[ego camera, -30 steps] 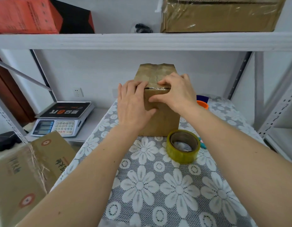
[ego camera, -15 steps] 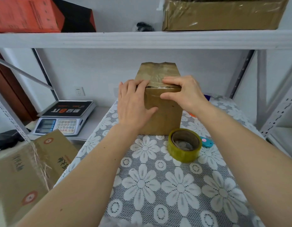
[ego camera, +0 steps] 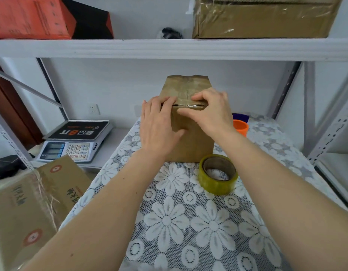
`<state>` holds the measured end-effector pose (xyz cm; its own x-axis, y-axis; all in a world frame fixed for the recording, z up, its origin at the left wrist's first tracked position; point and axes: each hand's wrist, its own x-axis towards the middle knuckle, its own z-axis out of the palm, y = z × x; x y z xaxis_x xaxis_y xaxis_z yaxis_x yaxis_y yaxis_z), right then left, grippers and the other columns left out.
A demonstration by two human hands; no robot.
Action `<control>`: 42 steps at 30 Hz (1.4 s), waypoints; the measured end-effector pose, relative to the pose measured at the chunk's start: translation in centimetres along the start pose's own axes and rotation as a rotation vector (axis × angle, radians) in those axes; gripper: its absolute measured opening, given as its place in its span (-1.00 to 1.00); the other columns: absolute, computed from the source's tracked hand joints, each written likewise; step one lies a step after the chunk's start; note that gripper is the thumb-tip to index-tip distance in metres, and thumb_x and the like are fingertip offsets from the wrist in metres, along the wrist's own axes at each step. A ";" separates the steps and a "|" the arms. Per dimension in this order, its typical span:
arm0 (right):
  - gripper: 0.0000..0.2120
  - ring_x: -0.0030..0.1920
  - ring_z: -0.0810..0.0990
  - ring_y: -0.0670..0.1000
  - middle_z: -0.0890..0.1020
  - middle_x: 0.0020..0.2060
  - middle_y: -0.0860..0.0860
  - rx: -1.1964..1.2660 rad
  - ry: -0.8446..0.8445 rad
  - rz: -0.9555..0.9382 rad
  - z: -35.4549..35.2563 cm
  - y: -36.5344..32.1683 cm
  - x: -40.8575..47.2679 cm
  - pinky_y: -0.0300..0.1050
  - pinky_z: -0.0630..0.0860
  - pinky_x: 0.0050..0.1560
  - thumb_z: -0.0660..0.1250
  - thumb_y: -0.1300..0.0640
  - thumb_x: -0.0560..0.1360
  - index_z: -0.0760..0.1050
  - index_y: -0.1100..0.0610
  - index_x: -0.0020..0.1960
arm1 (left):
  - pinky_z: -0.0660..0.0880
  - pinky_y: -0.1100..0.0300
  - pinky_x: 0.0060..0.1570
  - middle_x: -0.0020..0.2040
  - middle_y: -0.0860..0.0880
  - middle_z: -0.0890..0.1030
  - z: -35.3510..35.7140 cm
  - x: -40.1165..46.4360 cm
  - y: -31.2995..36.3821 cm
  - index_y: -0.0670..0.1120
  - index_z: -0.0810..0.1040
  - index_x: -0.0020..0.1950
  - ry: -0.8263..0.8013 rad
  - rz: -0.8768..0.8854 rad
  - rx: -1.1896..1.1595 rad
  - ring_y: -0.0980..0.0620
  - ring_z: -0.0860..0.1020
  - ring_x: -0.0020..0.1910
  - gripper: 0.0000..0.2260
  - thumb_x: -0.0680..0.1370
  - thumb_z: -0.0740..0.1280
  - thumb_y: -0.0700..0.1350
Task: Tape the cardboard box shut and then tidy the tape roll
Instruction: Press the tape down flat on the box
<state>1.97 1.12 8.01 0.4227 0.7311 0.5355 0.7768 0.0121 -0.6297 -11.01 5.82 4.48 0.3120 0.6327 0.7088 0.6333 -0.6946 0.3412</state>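
A small brown cardboard box (ego camera: 190,143) stands upright on the lace-covered table (ego camera: 188,222), its flaps down and clear tape across the top front edge. My left hand (ego camera: 159,128) lies flat against the box's left front face, fingers reaching its top edge. My right hand (ego camera: 210,112) presses the tape down over the top front edge, fingers curled over the rim. A yellowish tape roll (ego camera: 218,174) lies flat on the table just in front of the box's right corner, untouched.
An orange cup (ego camera: 241,127) and a dark blue object sit behind the box at right. A weighing scale (ego camera: 75,140) rests on a lower shelf at left, with a large cardboard box (ego camera: 30,204) in front. A shelf (ego camera: 169,48) with boxes runs overhead; metal uprights stand at right.
My right hand has slid left along the box's top front edge, pressing the tape. My left hand stays on the box's left face. The tape roll has not moved.
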 end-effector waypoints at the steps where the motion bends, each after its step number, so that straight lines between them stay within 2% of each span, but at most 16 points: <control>1: -0.52 0.16 0.37 -0.04 0.51 -0.07 -0.20 -0.014 0.040 -0.009 0.3 0.0 -0.1 0.08 0.45 0.09 0.48 -0.27 0.22 0.58 -0.01 0.02 | 0.23 -0.15 0.40 0.27 -0.11 0.47 0.0 0.0 0.0 -0.08 0.43 0.37 -0.003 0.002 0.003 -0.16 0.35 0.31 -0.27 0.24 0.57 -0.01; 10: -0.45 0.20 0.33 -0.01 0.44 -0.01 -0.18 -0.137 -0.018 -0.037 0.1 -0.2 -0.2 0.11 0.46 0.07 0.54 -0.19 0.19 0.49 0.00 0.08 | 0.23 -0.13 0.40 0.30 -0.12 0.45 0.1 0.0 0.2 -0.08 0.42 0.39 -0.012 -0.018 0.002 -0.16 0.33 0.33 -0.28 0.26 0.54 -0.02; 14: -0.46 0.16 0.36 0.00 0.52 0.00 -0.13 -0.054 0.040 0.008 0.6 -0.3 -0.1 0.14 0.47 0.05 0.52 -0.25 0.15 0.53 0.01 0.00 | 0.21 -0.12 0.41 0.31 -0.10 0.44 0.0 0.1 0.3 -0.06 0.40 0.40 -0.022 -0.023 0.001 -0.14 0.31 0.33 -0.27 0.27 0.54 -0.03; 17: -0.51 0.15 0.36 0.01 0.53 0.00 -0.12 -0.044 0.020 -0.022 0.5 0.1 -0.2 0.13 0.45 0.08 0.53 -0.20 0.21 0.54 0.02 0.02 | 0.12 -0.10 0.46 0.32 -0.09 0.44 0.0 0.1 0.0 -0.05 0.39 0.40 -0.022 -0.003 0.033 -0.13 0.32 0.35 -0.27 0.28 0.55 0.01; 23: -0.53 0.15 0.36 0.00 0.57 0.08 -0.07 -0.047 -0.051 -0.081 -0.6 0.8 0.0 -0.03 0.39 0.12 0.52 -0.07 0.30 0.57 0.05 0.16 | 0.08 -0.10 0.47 0.32 -0.10 0.45 0.0 0.2 -0.1 -0.05 0.40 0.40 -0.015 0.015 0.061 -0.13 0.34 0.35 -0.25 0.27 0.56 0.07; 27: -0.56 0.15 0.34 -0.03 0.58 0.15 -0.06 -0.008 -0.077 -0.116 -1.2 1.3 -0.1 -0.25 0.24 0.07 0.49 0.02 0.36 0.56 0.07 0.22 | 0.04 -0.08 0.49 0.32 -0.09 0.44 0.0 0.1 -0.1 -0.04 0.39 0.41 -0.006 0.019 0.078 -0.11 0.34 0.36 -0.25 0.27 0.55 0.09; 32: -0.60 0.17 0.30 -0.07 0.56 0.22 -0.05 -0.026 -0.106 -0.178 -1.6 1.8 -0.4 -0.23 0.23 0.17 0.43 0.09 0.43 0.53 0.07 0.26 | 0.03 -0.08 0.49 0.33 -0.07 0.44 -0.1 0.1 0.2 -0.03 0.38 0.41 -0.002 0.001 0.091 -0.12 0.33 0.36 -0.24 0.27 0.56 0.08; 34: -0.60 0.22 0.33 -0.03 0.55 0.24 -0.05 -0.021 -0.132 -0.176 -1.8 1.8 -0.4 -0.23 0.22 0.21 0.41 0.13 0.45 0.51 0.07 0.28 | 0.05 -0.10 0.48 0.34 -0.06 0.44 -0.1 0.1 0.4 -0.02 0.37 0.42 -0.019 -0.012 0.098 -0.13 0.32 0.37 -0.23 0.28 0.56 0.08; 38: -0.57 0.33 0.30 0.01 0.48 0.34 -0.04 -0.024 -0.194 -0.170 -2.4 1.7 -0.8 -0.25 0.15 0.30 0.34 0.25 0.49 0.45 0.06 0.35 | 0.21 -0.14 0.41 0.37 -0.09 0.42 -0.3 -0.6 1.1 -0.03 0.35 0.43 -0.003 -0.048 0.053 -0.18 0.33 0.36 -0.26 0.30 0.55 -0.06; 40: -0.52 0.42 0.24 0.00 0.41 0.40 -0.04 -0.030 -0.217 -0.166 -2.8 1.4 -1.5 -0.24 0.09 0.36 0.28 0.35 0.51 0.39 0.07 0.39 | 0.30 -0.06 0.35 0.32 -0.14 0.45 -0.5 -2.0 1.8 -0.08 0.40 0.40 0.101 -0.061 -0.047 -0.15 0.36 0.30 -0.34 0.32 0.51 -0.21; 42: -0.53 0.43 0.27 -0.02 0.41 0.39 -0.02 -0.017 -0.140 -0.149 -3.5 1.2 -2.5 -0.24 0.10 0.38 0.24 0.37 0.52 0.38 0.09 0.39 | 0.37 0.01 0.27 0.23 -0.15 0.49 -0.7 -3.8 2.1 -0.11 0.47 0.33 0.212 -0.057 -0.104 -0.07 0.38 0.22 -0.45 0.35 0.45 -0.31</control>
<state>3.46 -3.09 7.90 0.2347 0.8100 0.5374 0.8340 0.1162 -0.5394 -11.36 1.67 2.93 0.1152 0.5936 0.7965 0.5659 -0.6982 0.4385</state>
